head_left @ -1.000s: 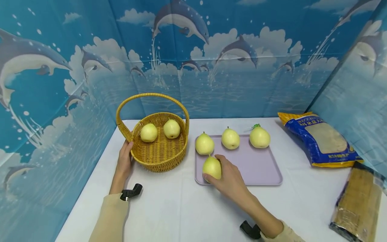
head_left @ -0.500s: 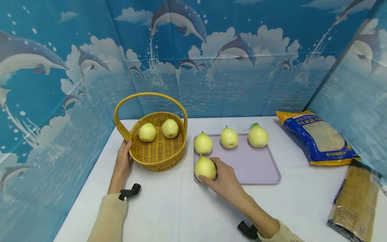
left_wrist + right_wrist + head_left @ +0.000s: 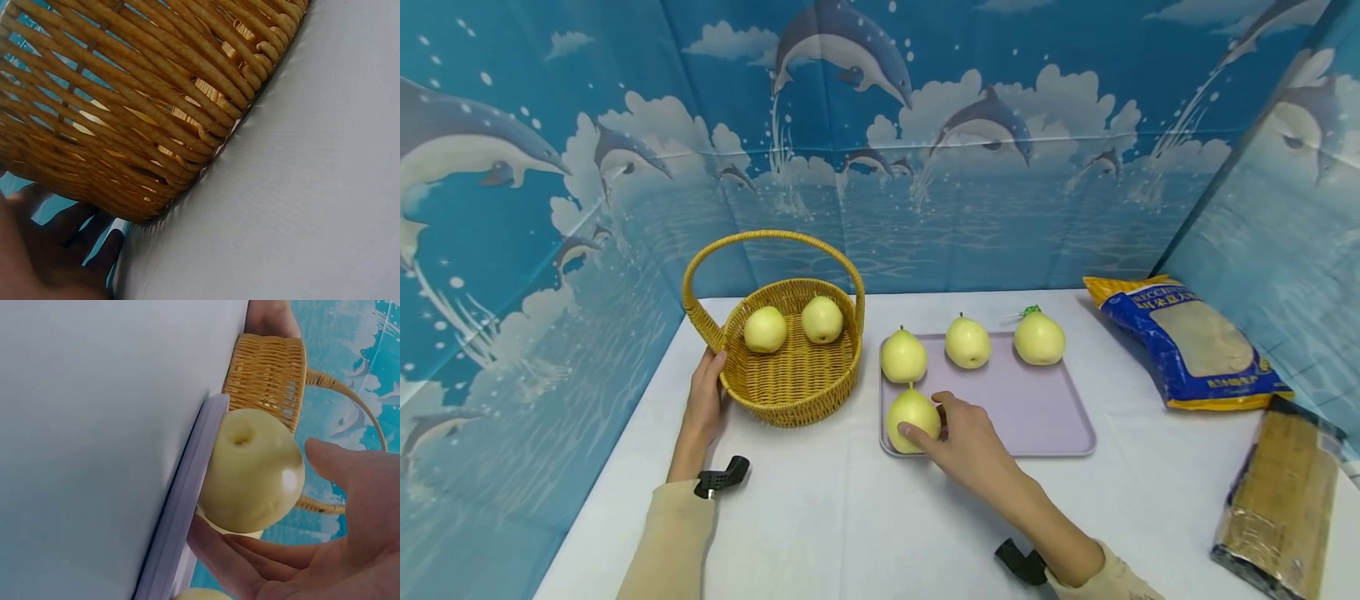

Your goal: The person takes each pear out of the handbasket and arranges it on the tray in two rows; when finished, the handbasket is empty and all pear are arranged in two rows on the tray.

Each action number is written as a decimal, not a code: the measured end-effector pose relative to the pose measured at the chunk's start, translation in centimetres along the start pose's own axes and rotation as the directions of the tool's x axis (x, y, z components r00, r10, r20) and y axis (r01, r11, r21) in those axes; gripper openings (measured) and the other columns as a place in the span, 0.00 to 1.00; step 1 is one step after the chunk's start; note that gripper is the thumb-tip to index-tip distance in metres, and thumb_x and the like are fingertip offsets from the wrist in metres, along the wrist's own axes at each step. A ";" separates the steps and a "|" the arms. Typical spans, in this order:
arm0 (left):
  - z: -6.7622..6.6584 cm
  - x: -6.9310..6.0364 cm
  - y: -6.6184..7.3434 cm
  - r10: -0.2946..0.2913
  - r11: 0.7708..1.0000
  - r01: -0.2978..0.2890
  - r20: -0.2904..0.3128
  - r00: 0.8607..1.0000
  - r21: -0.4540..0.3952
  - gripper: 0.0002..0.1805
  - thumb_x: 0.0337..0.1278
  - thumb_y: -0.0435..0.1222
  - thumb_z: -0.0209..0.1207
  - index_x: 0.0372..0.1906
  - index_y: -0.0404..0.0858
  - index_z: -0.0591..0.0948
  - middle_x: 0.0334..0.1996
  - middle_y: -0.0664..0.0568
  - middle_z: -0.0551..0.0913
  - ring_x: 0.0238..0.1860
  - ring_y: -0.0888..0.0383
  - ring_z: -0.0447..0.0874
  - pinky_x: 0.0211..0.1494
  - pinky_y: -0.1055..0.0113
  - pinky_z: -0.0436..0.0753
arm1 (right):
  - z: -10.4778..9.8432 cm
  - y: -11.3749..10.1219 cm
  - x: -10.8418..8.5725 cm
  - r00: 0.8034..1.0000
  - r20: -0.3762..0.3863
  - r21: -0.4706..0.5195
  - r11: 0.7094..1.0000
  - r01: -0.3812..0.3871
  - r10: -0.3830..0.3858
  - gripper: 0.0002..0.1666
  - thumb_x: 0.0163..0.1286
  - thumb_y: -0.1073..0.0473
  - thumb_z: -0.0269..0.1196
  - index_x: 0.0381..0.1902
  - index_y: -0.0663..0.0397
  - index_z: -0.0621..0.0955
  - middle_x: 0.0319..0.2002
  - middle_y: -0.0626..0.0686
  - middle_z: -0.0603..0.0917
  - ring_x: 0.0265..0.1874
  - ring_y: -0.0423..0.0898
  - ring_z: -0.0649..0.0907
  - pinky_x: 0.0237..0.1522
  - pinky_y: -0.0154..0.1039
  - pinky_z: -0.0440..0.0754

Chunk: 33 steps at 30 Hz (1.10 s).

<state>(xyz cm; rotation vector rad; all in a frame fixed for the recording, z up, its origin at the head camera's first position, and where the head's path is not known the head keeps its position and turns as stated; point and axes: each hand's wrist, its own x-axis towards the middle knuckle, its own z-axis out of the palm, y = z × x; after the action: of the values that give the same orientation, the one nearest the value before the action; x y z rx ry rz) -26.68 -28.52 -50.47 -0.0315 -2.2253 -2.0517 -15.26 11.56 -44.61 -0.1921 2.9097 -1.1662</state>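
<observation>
A pale yellow-green pear [image 3: 913,421] sits upright at the front left corner of a lilac tray [image 3: 1030,417]. Around its right side is my right hand [image 3: 973,442]; the right wrist view shows the thumb apart from the pear [image 3: 253,472], with the other fingers close beside it. Several more pears, one of them [image 3: 904,357] just behind, stand along the tray's back edge. At the left, my left hand [image 3: 704,400] rests against the side of a woven basket [image 3: 797,404], its fingers [image 3: 106,250] extended. Two pears [image 3: 765,329] lie inside the basket.
A blue and yellow bag [image 3: 1195,346] lies at the back right. In front of it is a brown flat package [image 3: 1281,500] with dark ends. The rightmost pear [image 3: 1040,337] has something green at its top. A dolphin-print curtain [image 3: 880,217] surrounds the white table.
My right hand has shifted the front pear slightly left on the tray, then loosened, its thumb coming away from the pear. The left hand and basket stay put.
</observation>
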 end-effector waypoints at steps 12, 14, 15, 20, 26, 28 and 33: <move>0.2 -0.1 0.4 -0.011 1.000 0.011 0.007 1.000 -0.005 0.34 0.86 0.52 0.40 0.87 0.51 0.51 0.84 0.51 0.58 0.84 0.53 0.54 0.87 0.51 0.49 | -1.1 -0.2 0.5 0.984 -0.054 0.014 0.985 0.172 -0.171 0.36 0.73 0.45 0.70 0.69 0.60 0.77 0.61 0.62 0.85 0.57 0.60 0.85 0.58 0.59 0.84; 0.2 -0.2 0.4 -0.015 1.000 0.015 0.004 1.000 0.001 0.34 0.86 0.52 0.40 0.87 0.50 0.51 0.84 0.51 0.59 0.84 0.53 0.55 0.87 0.51 0.49 | -1.2 -0.5 0.7 0.980 -0.060 0.026 0.981 0.191 -0.189 0.36 0.73 0.45 0.70 0.70 0.60 0.76 0.61 0.62 0.84 0.59 0.61 0.84 0.58 0.60 0.84; 0.2 -0.2 0.4 -0.020 1.000 0.020 0.003 1.000 0.002 0.34 0.85 0.53 0.40 0.87 0.50 0.51 0.84 0.51 0.59 0.84 0.53 0.54 0.87 0.51 0.49 | -1.2 -0.7 0.8 0.980 -0.060 0.033 0.980 0.194 -0.192 0.37 0.73 0.45 0.70 0.70 0.60 0.76 0.62 0.62 0.84 0.60 0.61 0.84 0.59 0.60 0.83; 0.2 -0.3 0.3 -0.034 0.999 0.034 0.003 0.999 -0.011 0.35 0.85 0.52 0.40 0.87 0.50 0.50 0.84 0.51 0.58 0.84 0.54 0.53 0.87 0.52 0.48 | -1.0 -2.0 1.6 0.979 -0.044 0.061 0.977 0.203 -0.200 0.39 0.73 0.43 0.70 0.73 0.58 0.75 0.65 0.61 0.83 0.65 0.59 0.81 0.63 0.60 0.81; 0.5 -0.4 0.3 -0.033 0.999 0.032 -0.020 0.999 -0.020 0.34 0.86 0.51 0.38 0.87 0.50 0.50 0.84 0.53 0.57 0.84 0.55 0.53 0.87 0.55 0.49 | -0.8 -3.9 3.0 0.974 -0.019 0.094 0.969 0.228 -0.227 0.39 0.72 0.44 0.70 0.73 0.56 0.75 0.68 0.59 0.81 0.69 0.57 0.79 0.68 0.58 0.78; 0.9 -0.4 0.3 -0.031 0.999 0.030 -0.048 0.998 -0.023 0.33 0.86 0.49 0.37 0.87 0.49 0.52 0.84 0.53 0.59 0.83 0.56 0.55 0.87 0.57 0.51 | -0.7 -4.5 3.4 0.971 -0.005 0.107 0.966 0.236 -0.237 0.38 0.73 0.45 0.70 0.74 0.55 0.74 0.68 0.58 0.81 0.69 0.57 0.79 0.69 0.59 0.77; 1.9 -0.6 0.3 -0.004 1.000 0.001 -0.133 0.991 -0.025 0.31 0.85 0.44 0.35 0.86 0.51 0.55 0.83 0.57 0.60 0.83 0.58 0.57 0.86 0.62 0.54 | -0.5 -5.7 4.1 0.966 0.011 0.132 0.958 0.254 -0.258 0.37 0.74 0.45 0.68 0.74 0.52 0.74 0.69 0.56 0.80 0.69 0.58 0.78 0.68 0.61 0.77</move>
<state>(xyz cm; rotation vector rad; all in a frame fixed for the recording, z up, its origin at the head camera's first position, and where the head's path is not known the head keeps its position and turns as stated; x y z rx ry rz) -26.15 -26.57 -50.36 0.1027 -2.1226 -2.0190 -18.75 7.34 -40.13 -0.5945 2.8346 -1.3680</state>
